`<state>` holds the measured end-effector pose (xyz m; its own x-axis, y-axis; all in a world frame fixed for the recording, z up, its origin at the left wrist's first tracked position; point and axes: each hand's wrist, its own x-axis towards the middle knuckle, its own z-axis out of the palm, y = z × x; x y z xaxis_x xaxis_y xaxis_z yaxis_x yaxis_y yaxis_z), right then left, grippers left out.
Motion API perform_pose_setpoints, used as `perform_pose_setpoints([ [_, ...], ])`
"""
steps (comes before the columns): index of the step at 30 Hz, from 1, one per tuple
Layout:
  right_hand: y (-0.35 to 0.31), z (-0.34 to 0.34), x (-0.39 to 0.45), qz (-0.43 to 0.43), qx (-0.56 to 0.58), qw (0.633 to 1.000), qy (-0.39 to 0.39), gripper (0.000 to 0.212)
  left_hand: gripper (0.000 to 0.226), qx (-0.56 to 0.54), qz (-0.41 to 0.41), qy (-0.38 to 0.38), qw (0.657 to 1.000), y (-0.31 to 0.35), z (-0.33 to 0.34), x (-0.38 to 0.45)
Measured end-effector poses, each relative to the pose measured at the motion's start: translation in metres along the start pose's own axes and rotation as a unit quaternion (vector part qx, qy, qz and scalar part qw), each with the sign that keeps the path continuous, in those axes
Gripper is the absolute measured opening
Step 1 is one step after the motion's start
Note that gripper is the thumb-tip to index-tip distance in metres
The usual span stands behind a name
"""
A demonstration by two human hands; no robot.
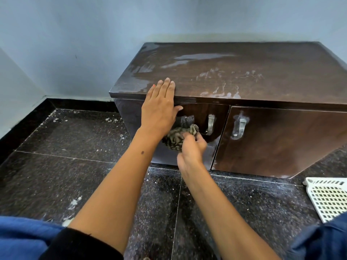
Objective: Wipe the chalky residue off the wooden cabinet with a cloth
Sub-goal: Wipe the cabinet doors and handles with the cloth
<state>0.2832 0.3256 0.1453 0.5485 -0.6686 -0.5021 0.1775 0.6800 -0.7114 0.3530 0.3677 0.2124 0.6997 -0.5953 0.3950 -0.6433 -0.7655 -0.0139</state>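
At centre frame, the left hand is lying flat, fingers straight, on the cabinet top's front edge; the right hand is gripping a bunched cloth against the left door.

No text, label or number is legible anywhere.

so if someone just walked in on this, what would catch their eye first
Most likely the two hands at the front of the dark wooden cabinet: the left hand lies flat over its top front edge, while the right hand grips a crumpled cloth against the left door. Next come the pale chalky smears across the cabinet top and around the right door's metal handle. A white plastic basket sits on the dark floor at the right.
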Motion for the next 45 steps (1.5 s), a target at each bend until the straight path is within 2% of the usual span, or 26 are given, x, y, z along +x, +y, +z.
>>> perform_pose_setpoints([
  [2,-0.001,-0.001,-0.008,-0.053,-0.065,0.996,-0.007,0.055,0.064,-0.011,0.007,-0.009,1.000,-0.002,-0.003,0.002],
  [4,-0.001,-0.002,-0.021,-0.221,-0.176,0.959,-0.025,0.059,0.062,-0.018,0.015,-0.015,1.000,-0.005,-0.005,0.004],
  [6,-0.001,0.000,-0.026,-0.444,-0.248,0.860,-0.049,0.065,0.059,-0.022,0.021,-0.017,0.999,-0.008,-0.005,0.005],
  [8,-0.005,0.000,-0.016,-0.589,-0.305,0.747,-0.052,0.062,0.056,-0.023,0.025,-0.014,0.999,-0.009,-0.005,0.005],
  [10,-0.010,-0.007,0.003,-0.665,-0.388,0.637,-0.037,0.044,0.055,-0.023,0.024,-0.006,0.999,-0.009,-0.005,0.005],
  [12,-0.004,-0.025,0.023,-0.698,-0.479,0.530,-0.047,0.038,0.055,-0.023,0.022,-0.005,0.999,-0.009,-0.004,0.003],
  [13,0.001,-0.037,0.034,-0.698,-0.516,0.493,-0.060,0.037,0.057,-0.025,0.022,-0.006,0.999,-0.009,-0.004,0.003],
  [14,0.007,-0.050,0.043,-0.689,-0.545,0.472,-0.071,0.035,0.059,-0.027,0.022,-0.008,0.999,-0.009,-0.004,0.002],
  [15,0.014,-0.064,0.050,-0.675,-0.568,0.464,-0.078,0.038,0.060,-0.027,0.022,-0.008,0.999,-0.009,-0.005,0.002],
  [19,0.035,-0.108,0.062,-0.599,-0.645,0.463,-0.102,0.072,0.060,-0.023,0.022,-0.006,0.999,-0.009,-0.006,0.002],
  [22,0.037,-0.109,0.057,-0.567,-0.650,0.494,-0.113,0.080,0.060,-0.028,0.016,-0.006,0.999,-0.008,-0.006,0.001],
  [24,0.033,-0.092,0.050,-0.579,-0.625,0.509,-0.119,0.074,0.060,-0.030,0.015,-0.007,0.999,-0.007,-0.006,0.002],
  [26,0.026,-0.068,0.043,-0.610,-0.589,0.518,-0.116,0.055,0.060,-0.029,0.015,-0.010,0.999,-0.006,-0.007,0.003],
  [29,0.014,-0.039,0.039,-0.648,-0.560,0.509,-0.089,0.040,0.060,-0.026,0.016,-0.015,0.999,-0.007,-0.008,0.004],
  [31,0.013,-0.036,0.040,-0.656,-0.571,0.486,-0.086,0.039,0.060,-0.024,0.017,-0.016,0.999,-0.007,-0.009,0.004],
  [33,0.017,-0.048,0.046,-0.660,-0.599,0.445,-0.091,0.041,0.060,-0.025,0.018,-0.013,0.999,-0.007,-0.010,0.004],
  [36,0.027,-0.085,0.057,-0.630,-0.659,0.396,-0.106,0.055,0.058,-0.029,0.020,-0.015,0.999,-0.008,-0.010,0.004],
  [38,0.030,-0.105,0.060,-0.588,-0.691,0.408,-0.102,0.069,0.058,-0.030,0.017,-0.013,0.999,-0.008,-0.009,0.003],
  [40,0.031,-0.105,0.058,-0.571,-0.683,0.446,-0.092,0.075,0.058,-0.032,0.016,-0.008,0.999,-0.008,-0.007,0.003],
  [42,0.029,-0.086,0.052,-0.593,-0.645,0.475,-0.086,0.066,0.058,-0.036,0.015,-0.006,0.999,-0.008,-0.006,0.003],
  [45,0.022,-0.050,0.046,-0.639,-0.610,0.464,-0.068,0.050,0.058,-0.038,0.014,-0.009,0.999,-0.008,-0.006,0.004],
])
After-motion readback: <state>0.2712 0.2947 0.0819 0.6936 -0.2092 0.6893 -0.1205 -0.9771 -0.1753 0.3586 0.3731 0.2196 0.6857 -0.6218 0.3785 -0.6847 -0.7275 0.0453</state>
